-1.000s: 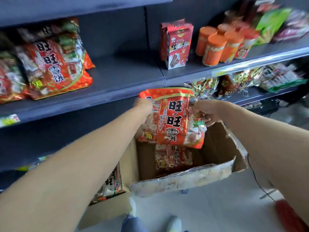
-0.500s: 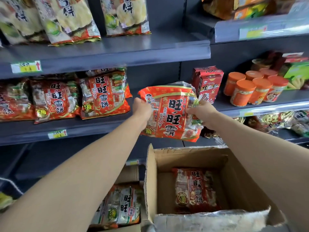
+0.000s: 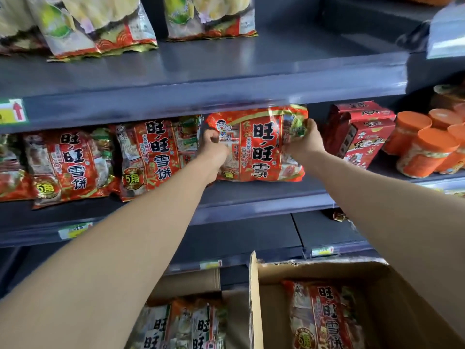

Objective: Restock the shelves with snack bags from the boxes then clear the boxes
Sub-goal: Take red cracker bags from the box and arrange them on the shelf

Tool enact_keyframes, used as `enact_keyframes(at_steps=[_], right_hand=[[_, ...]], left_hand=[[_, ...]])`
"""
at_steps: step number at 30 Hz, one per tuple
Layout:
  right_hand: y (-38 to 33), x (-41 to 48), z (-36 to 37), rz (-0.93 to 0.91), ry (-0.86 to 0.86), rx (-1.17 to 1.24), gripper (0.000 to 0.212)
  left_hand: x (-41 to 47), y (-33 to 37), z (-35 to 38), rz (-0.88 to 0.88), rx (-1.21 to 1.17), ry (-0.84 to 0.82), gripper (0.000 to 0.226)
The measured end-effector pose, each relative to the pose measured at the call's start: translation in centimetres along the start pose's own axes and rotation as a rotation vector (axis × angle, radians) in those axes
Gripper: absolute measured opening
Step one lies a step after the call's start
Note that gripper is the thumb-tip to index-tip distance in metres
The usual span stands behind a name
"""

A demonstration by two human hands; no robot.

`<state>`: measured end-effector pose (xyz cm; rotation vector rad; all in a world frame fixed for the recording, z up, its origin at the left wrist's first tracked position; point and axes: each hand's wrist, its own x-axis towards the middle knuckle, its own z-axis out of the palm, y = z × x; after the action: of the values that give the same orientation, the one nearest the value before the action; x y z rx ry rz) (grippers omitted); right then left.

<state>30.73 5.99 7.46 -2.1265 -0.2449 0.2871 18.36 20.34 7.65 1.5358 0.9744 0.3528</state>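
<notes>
Snack bag (image 3: 256,144) is now inside the middle shelf (image 3: 251,197), just beside the shelved bags (image 3: 151,157); half a second ago it was above the box (image 3: 327,270). Left hand (image 3: 214,149) and right hand (image 3: 305,141) grip its side edges, fingers curled.

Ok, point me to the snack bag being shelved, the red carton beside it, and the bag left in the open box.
held snack bag (image 3: 261,144), head view, middle of its red front.
red carton (image 3: 364,142), head view, its front face.
bag in the box (image 3: 324,316), head view, its printed front.
</notes>
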Motion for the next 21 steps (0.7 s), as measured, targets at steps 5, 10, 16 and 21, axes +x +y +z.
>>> enact_keyframes(at_steps=[5,10,16,21], right_hand=[[0.6,4.1,3.9,0.011,0.054,-0.108,0.088],[-1.7,8.2,6.2,-0.018,0.127,-0.004,0.072],[-1.4,10.5,8.9,-0.019,0.020,0.083,0.067],[-0.3,10.0,9.8,-0.130,0.016,0.027,0.088]], left_hand=[[5.2,-0.7,1.0,-0.014,-0.099,-0.055,0.062],[9.2,1.2,1.8,-0.025,-0.134,-0.040,0.041],[12.2,0.9,1.5,-0.059,-0.073,-0.106,0.034],[12.7,0.1,1.8,-0.069,-0.101,-0.086,0.035]])
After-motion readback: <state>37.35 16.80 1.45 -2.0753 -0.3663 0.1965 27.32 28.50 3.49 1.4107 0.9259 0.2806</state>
